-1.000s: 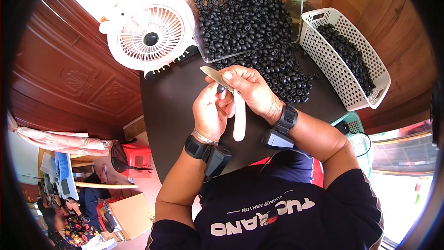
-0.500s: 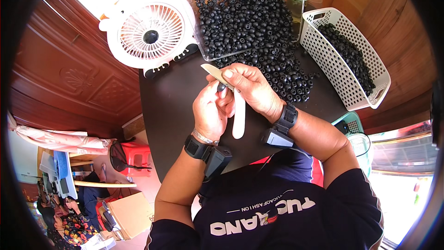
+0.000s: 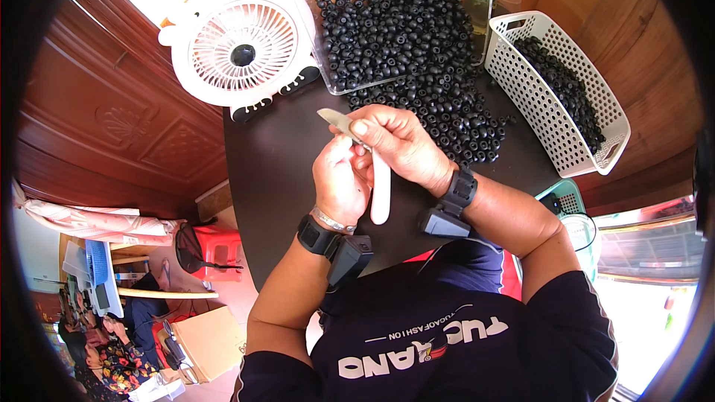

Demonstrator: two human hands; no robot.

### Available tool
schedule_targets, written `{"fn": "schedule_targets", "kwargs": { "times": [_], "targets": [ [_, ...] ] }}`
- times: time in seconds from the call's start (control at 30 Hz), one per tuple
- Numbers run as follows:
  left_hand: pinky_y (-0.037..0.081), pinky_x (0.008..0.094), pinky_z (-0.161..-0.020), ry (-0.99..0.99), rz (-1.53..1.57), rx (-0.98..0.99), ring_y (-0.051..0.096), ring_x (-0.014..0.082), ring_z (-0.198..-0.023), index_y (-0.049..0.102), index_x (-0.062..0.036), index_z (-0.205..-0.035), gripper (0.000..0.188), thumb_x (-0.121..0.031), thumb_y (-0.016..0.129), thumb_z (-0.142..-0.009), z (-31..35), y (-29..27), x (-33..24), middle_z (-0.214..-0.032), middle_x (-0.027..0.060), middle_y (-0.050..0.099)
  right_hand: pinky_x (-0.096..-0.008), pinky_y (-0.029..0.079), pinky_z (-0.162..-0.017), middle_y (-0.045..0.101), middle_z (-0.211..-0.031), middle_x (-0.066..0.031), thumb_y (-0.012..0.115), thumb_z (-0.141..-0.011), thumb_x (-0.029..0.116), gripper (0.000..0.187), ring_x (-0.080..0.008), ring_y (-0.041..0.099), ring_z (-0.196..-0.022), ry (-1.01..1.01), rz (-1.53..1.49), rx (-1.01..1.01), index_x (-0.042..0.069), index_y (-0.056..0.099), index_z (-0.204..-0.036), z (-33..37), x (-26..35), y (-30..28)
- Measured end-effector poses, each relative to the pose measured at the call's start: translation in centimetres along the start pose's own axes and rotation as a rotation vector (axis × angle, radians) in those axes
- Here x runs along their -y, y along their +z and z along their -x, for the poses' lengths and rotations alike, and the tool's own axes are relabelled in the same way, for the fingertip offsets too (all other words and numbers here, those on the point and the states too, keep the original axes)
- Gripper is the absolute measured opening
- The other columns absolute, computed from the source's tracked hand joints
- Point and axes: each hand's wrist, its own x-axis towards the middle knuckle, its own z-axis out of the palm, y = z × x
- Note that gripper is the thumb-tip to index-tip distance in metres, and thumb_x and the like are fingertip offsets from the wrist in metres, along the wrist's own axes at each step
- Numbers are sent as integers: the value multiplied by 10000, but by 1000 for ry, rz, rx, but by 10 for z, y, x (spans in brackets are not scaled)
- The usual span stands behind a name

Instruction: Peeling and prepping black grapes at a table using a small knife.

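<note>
Fan [image 3: 240, 50] stands left on dark tabletop [image 3: 275, 179]. Left hand [image 3: 341, 182] fingers curl, contents hidden. Right hand [image 3: 398, 145] pinches white-handled knife [image 3: 372, 167], blade outward for trimming. Black beads [image 3: 417, 52] heaped beyond; basket [image 3: 588, 156] right.

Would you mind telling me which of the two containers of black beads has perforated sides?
The white basket at the right; the clear tray beside the fan has smooth transparent walls.

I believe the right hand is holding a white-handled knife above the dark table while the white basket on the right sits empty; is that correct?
Not quite: in the head view the white basket holds small black pieces. The rest stands: the right hand holds the white-handled knife above the dark table.
</note>
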Motion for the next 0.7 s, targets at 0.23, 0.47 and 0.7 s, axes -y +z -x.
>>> {"fn": "schedule_targets", "kwargs": {
  "times": [0.23,0.47,0.7],
  "targets": [
    [359,241,-499,-6,-32,-24,412,106,-528,446,-104,-742,264,-279,439,-940,-4,7,-3,-611,-27,394,-315,541,-755,648,-1054,-163,504,-956,257,269,-145,639,-804,-33,-110,-36,19,618,-907,-5,2,-9],
    [295,261,-459,120,-119,197,369,131,-498,425,-93,-748,245,-285,446,-899,-15,4,-13,-587,-18,325,-284,495,-764,676,-952,-100,510,-951,234,249,-149,627,-822,-85,39,-366,14,622,-921,-16,6,-35],
    [293,218,-426,189,-247,306,368,77,-508,428,-118,-769,192,-203,491,-930,-47,121,-4,-603,-39,354,-256,485,-642,637,-835,-40,498,-962,258,246,-85,578,-735,-349,197,-459,41,606,-919,-19,2,-54]
  ]
}}
